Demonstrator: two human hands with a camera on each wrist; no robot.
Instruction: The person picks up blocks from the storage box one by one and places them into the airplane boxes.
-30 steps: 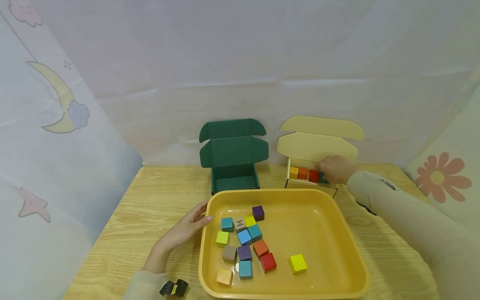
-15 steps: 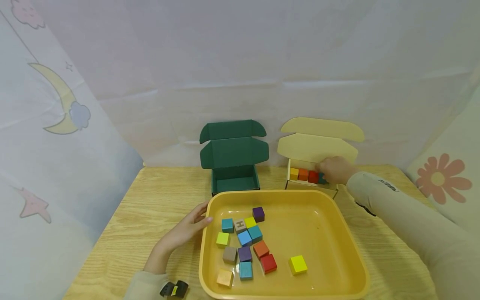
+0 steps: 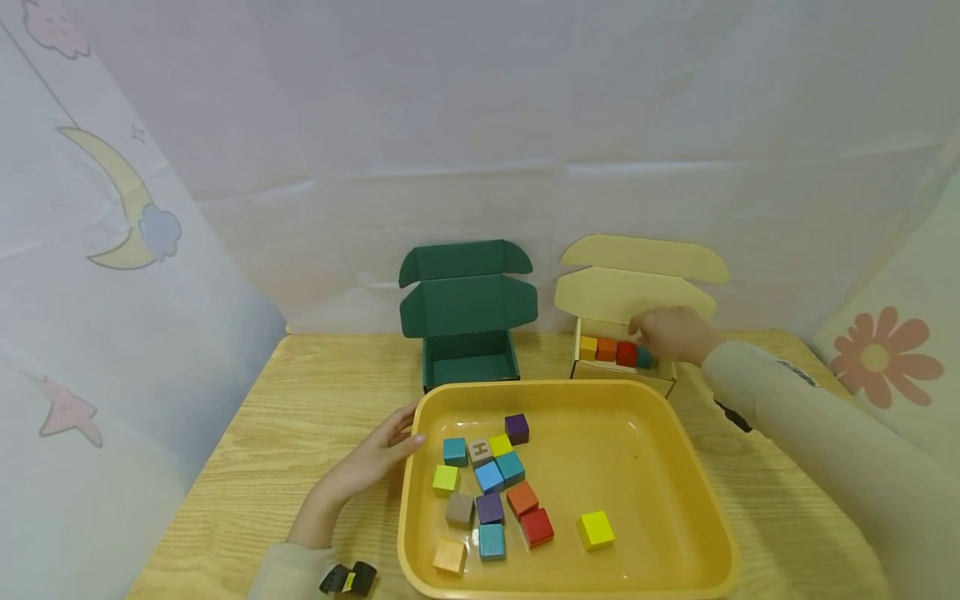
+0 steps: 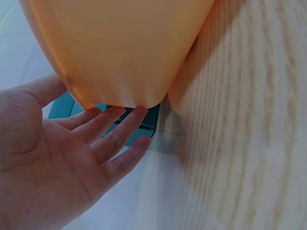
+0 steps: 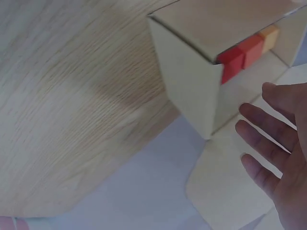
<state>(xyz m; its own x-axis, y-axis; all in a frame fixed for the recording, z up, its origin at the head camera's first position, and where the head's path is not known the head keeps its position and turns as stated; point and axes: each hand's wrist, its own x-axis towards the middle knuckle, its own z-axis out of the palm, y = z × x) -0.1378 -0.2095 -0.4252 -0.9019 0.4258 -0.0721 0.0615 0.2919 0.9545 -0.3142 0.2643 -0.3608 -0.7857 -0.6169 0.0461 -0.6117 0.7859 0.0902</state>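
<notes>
At the yellow tray's (image 3: 675, 467) left rim, my left hand (image 3: 371, 458) has its thumb over the edge and its fingers against the outer wall. The left wrist view shows the fingertips of this left hand (image 4: 81, 148) on the tray's wall (image 4: 129, 52). My right hand (image 3: 675, 333) hovers over the cream box (image 3: 622, 375), fingers spread and holding nothing in the right wrist view. Inside that box stand a row of cubes: yellow-orange (image 3: 588, 348), orange (image 3: 606, 350), red (image 3: 626, 354) and teal (image 3: 644, 357), the teal one nearest my right hand.
An open dark green box (image 3: 470, 367) stands behind the tray, left of the cream one. Several coloured cubes lie in the tray, mostly on its left, with a bright yellow cube (image 3: 596, 530) apart on the right. A cloth backdrop (image 3: 480, 167) hangs behind the wooden table (image 3: 330, 375).
My right hand has let go of the teal cube and lifted slightly up and right, leaving it beside the red one. The left hand and tray have stayed put.
</notes>
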